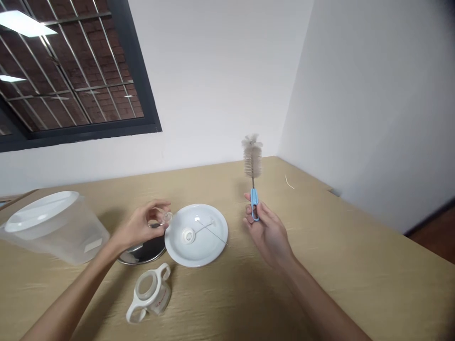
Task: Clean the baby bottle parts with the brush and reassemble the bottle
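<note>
Bottle brush [252, 176] stands upright in the right hand [267, 230], above the middle of the desk [341, 265] toward its far edge. Its blue loop handle is pinched between the thumb and the curled fingers, with the wire stem and the grey bristle head rising clear above the fingertips.

The desk is the largest thing here, one wooden top that meets white walls along its far edge and at its far right corner. Its right half lies bare, giving open room as far as the right edge. At the far left edge one clear plastic tub [57, 227] lies tilted on its side. One white plate [196, 234] sits near the middle, carrying one small white disc and one thin wire piece. One metal bowl [144, 252] sits just beside the plate, touching or slightly under its left rim; I cannot tell which. Nearer the front edge one white two-handled bottle collar [151, 291] lies alone.

The left hand [140, 227] hovers over the bowl, its fingers closed on one small clear teat [164, 216], held just beside the plate's left rim and well apart from the brush.
</note>
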Motion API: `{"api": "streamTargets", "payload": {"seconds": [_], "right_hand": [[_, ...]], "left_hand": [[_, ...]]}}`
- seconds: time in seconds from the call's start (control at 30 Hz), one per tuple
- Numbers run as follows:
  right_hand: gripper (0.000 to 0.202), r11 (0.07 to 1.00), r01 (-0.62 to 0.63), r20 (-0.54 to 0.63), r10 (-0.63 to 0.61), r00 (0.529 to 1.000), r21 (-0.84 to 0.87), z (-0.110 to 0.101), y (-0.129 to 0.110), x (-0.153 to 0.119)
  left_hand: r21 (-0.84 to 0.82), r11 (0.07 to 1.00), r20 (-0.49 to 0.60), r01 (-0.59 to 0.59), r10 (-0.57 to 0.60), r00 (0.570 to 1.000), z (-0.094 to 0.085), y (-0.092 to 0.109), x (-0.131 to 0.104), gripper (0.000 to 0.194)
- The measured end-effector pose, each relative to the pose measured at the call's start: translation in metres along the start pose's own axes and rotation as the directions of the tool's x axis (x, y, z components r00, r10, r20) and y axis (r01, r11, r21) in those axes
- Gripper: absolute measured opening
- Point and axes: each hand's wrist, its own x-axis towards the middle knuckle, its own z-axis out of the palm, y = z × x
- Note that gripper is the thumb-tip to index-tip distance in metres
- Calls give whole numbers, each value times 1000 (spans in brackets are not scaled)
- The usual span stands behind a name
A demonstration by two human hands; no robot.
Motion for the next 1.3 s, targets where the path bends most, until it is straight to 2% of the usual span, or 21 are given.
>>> {"api": "streamTargets", "payload": {"seconds": [0.13, 0.23, 0.37, 0.5, 0.67, 0.8, 0.9, 1.03, 1.13, 1.3], "right_hand": [[40, 1000, -28, 13, 28, 1000, 5, 1, 3, -1], [42, 998, -58, 17, 58, 998, -2, 0, 7, -1], [44, 994, -110, 1, 110, 994, -26, -1, 11, 1], [51, 990, -135, -37, 134, 990, -37, -2, 14, 0], [52, 988, -151, -86, 148, 985, -37, -4, 17, 2], [51, 985, -167, -95, 162, 982, -42, -7, 18, 4], [51, 980, -188, -113, 180, 977, -63, -8, 18, 5], [54, 979, -191, -128, 180, 975, -76, -6, 17, 5], [57, 979, -175, -134, 161, 978, -102, -4, 15, 5], [72, 967, -197, -192, 165, 967, -163, -6, 10, 7]], "left_hand": [[-352, 935, -152, 44, -103, 983, 5, -14, -34, 55], [-455, 886, -194, 84, -191, 962, 12, -29, -47, 54], [-483, 869, -190, 106, -222, 956, 19, -42, -55, 46], [-496, 859, -178, 124, -240, 954, 19, -44, -60, 39], [-510, 839, -171, 190, -315, 934, 20, -46, -65, 20], [-556, 794, -153, 246, -389, 908, 20, -46, -67, 40], [-648, 700, -74, 300, -450, 890, 18, -43, -68, 55], [-735, 598, -28, 320, -497, 867, 17, -42, -72, 58], [-733, 597, -14, 325, -491, 871, 16, -44, -73, 58], [-706, 620, -21, 343, -503, 864, 13, -44, -73, 55]]}}
